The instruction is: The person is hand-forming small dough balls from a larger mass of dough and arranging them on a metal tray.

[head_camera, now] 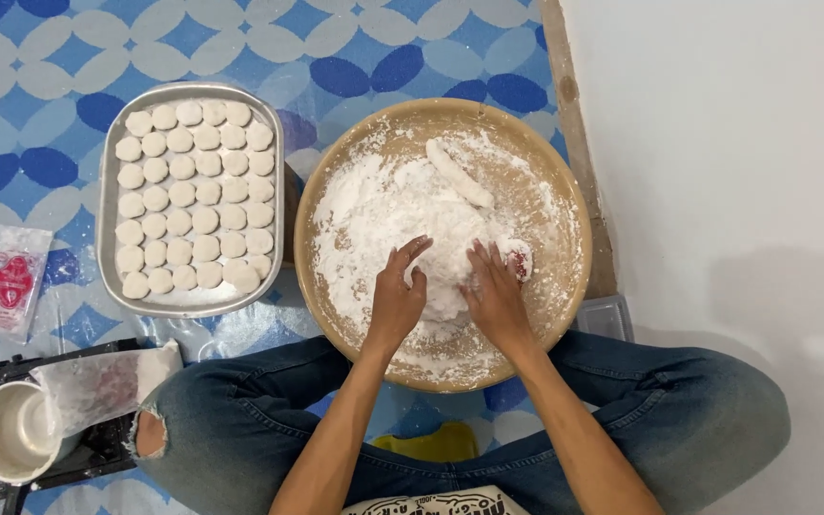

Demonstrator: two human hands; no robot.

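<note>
While pressing dough [445, 277]: both hands, round wooden tray [565, 191].

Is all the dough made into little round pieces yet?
Not yet. The metal tray is already nearly full of round dough pieces. The left hand and right hand are pressing a dough lump in the floury round tray. That lump and a dough roll are left.
</note>
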